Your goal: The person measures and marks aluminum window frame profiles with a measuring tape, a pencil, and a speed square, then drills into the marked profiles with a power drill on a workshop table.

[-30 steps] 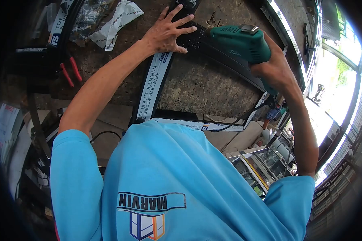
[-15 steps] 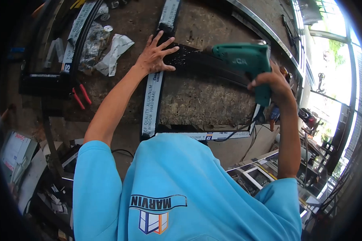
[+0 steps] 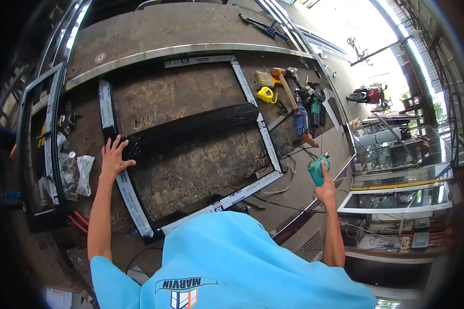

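Observation:
My left hand [image 3: 113, 157] lies with fingers spread on the joint where a black crossbar [image 3: 196, 122] meets the side of an aluminum window frame [image 3: 134, 208]. Small shavings are scattered on the bar near my fingertips. Out past the right side of the frame, my right hand [image 3: 325, 191] grips a green power drill [image 3: 317, 172], its chuck pointing away from me. The frame lies flat on a worn wooden workbench [image 3: 206, 170], and printed protective tape covers its sides.
Beyond the frame's right side lie a yellow tape measure [image 3: 267, 95], a hammer [image 3: 286, 87], a brush [image 3: 267, 79], a blue power tool [image 3: 300, 121] and an angle grinder [image 3: 315, 105]. Red-handled pliers [image 3: 79, 220] and plastic bags [image 3: 69, 172] are at left. Cables [image 3: 288, 180] trail near the drill.
My right hand has carried the drill away from the crossbar, out to the right. My left hand stays spread on the joint. The view has turned and now takes in more of the bench.

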A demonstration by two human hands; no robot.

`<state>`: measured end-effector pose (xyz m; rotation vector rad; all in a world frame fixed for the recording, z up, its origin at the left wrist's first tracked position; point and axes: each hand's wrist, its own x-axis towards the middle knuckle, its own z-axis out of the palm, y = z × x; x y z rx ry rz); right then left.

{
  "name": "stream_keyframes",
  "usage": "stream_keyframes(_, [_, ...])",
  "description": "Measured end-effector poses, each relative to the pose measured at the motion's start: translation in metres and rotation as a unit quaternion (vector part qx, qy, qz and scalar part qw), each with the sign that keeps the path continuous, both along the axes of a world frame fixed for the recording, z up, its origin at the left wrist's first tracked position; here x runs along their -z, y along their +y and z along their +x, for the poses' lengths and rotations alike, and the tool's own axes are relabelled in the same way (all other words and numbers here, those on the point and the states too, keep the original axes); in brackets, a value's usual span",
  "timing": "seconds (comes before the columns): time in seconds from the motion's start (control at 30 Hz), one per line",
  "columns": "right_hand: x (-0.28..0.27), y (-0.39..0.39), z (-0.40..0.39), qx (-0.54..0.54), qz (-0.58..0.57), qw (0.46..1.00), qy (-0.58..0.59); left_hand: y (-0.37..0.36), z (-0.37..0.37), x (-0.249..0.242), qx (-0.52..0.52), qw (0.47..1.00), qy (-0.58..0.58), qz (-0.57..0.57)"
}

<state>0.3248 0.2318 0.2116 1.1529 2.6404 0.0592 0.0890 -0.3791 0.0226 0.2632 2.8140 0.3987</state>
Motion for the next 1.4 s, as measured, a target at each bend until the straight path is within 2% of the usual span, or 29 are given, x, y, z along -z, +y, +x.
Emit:
stream_keyframes(0.07, [0.008,0.017,-0.004,-0.012,0.009,1.0,-0.002,0.024,0.009,-0.015,-0.081,0.996,-0.029,0.004])
stream_keyframes(0.1, [0.016,0.027,-0.009,-0.024,0.023,0.999,-0.016,0.042,0.018,-0.019,-0.084,0.994,0.063,0.005])
stream_keyframes(0.17, [0.043,0.056,-0.013,-0.057,-0.005,0.998,-0.003,0.091,0.033,-0.06,-0.132,0.984,0.096,0.071])
stream_keyframes(0.23, [0.079,0.079,-0.023,-0.2,0.021,0.976,0.082,0.16,0.059,-0.103,-0.239,0.931,0.098,0.257])
stream_keyframes(0.3, [0.108,0.098,-0.045,-0.245,-0.014,0.965,0.09,0.242,0.096,-0.17,-0.19,0.888,0.111,0.404])
stream_keyframes(0.37, [0.126,0.111,-0.081,-0.328,-0.014,0.938,0.11,0.296,0.128,-0.226,-0.064,0.815,0.153,0.556])
stream_keyframes(0.4, [0.134,0.115,-0.101,-0.341,-0.039,0.932,0.113,0.317,0.139,-0.257,0.014,0.716,0.132,0.686])
stream_keyframes(0.5, [0.168,0.127,-0.17,-0.397,-0.034,0.91,0.116,0.354,0.166,-0.329,0.176,0.607,0.205,0.748])
stream_keyframes(0.57, [0.198,0.133,-0.211,-0.429,-0.039,0.889,0.159,0.362,0.18,-0.358,0.174,0.608,0.199,0.749])
stream_keyframes(0.6, [0.213,0.135,-0.223,-0.435,-0.027,0.881,0.185,0.376,0.185,-0.356,0.144,0.632,0.229,0.726])
stream_keyframes(0.67, [0.229,0.131,-0.232,-0.444,-0.046,0.849,0.285,0.392,0.187,-0.341,0.147,0.485,0.343,0.791])
stream_keyframes(0.7, [0.234,0.125,-0.227,-0.423,0.003,0.855,0.301,0.359,0.186,-0.345,0.202,0.625,0.217,0.722])
stream_keyframes(0.73, [0.226,0.116,-0.217,-0.398,-0.004,0.868,0.298,0.353,0.184,-0.329,0.13,0.674,0.24,0.687])
stream_keyframes(0.77, [0.227,0.114,-0.205,-0.387,-0.029,0.858,0.336,0.346,0.179,-0.306,0.062,0.709,0.26,0.652])
stream_keyframes(0.8, [0.211,0.1,-0.182,-0.388,-0.055,0.85,0.352,0.331,0.176,-0.286,-0.096,0.777,0.152,0.603])
stream_keyframes(0.87, [0.205,0.085,-0.137,-0.387,-0.106,0.857,0.323,0.29,0.149,-0.209,-0.29,0.83,0.176,0.444])
stream_keyframes(0.9, [0.248,0.089,-0.098,-0.295,-0.2,0.898,0.258,0.233,0.155,-0.094,-0.419,0.861,0.208,0.2])
stream_keyframes(0.93, [0.261,0.083,-0.076,-0.26,-0.206,0.918,0.219,0.199,0.17,-0.047,-0.433,0.87,0.219,0.083])
stream_keyframes(0.97, [0.266,0.077,-0.065,-0.224,-0.212,0.934,0.179,0.166,0.188,-0.005,-0.476,0.868,0.138,0.03])
stream_keyframes(1.03, [0.267,0.07,-0.055,-0.194,-0.229,0.93,0.211,0.139,0.222,0.031,-0.564,0.805,0.126,-0.131])
stream_keyframes(1.07, [0.266,0.062,-0.051,-0.165,-0.249,0.923,0.241,0.121,0.234,0.045,-0.57,0.81,0.099,-0.1])
stream_keyframes(1.1, [0.238,0.046,-0.057,-0.141,-0.24,0.937,0.211,0.106,0.241,0.053,-0.574,0.813,0.071,-0.069])
stream_keyframes(1.13, [0.239,0.046,-0.063,-0.122,-0.226,0.95,0.18,0.1,0.243,0.032,-0.566,0.824,0.028,0.021])
stream_keyframes(1.17, [0.238,0.047,-0.075,-0.105,-0.212,0.96,0.147,0.097,0.242,0.026,-0.563,0.826,0.016,0.025])
stream_keyframes(1.2, [0.236,0.046,-0.08,-0.103,-0.222,0.956,0.164,0.091,0.244,0.021,-0.551,0.833,0.015,0.036])
stream_keyframes(1.23, [0.266,0.069,-0.084,-0.146,-0.209,0.935,0.247,0.086,0.245,0.018,-0.54,0.84,0.015,0.048])
stream_keyframes(1.3, [0.22,0.044,-0.083,-0.08,-0.158,0.967,0.181,0.078,0.247,0.006,-0.514,0.856,0.015,0.055])
stream_keyframes(1.37, [0.185,0.032,-0.08,-0.087,-0.119,0.98,0.136,0.067,0.248,-0.014,-0.504,0.86,-0.008,0.082])
stream_keyframes(1.4, [0.186,0.038,-0.08,-0.094,-0.09,0.981,0.141,0.061,0.247,-0.019,-0.493,0.867,-0.009,0.076])
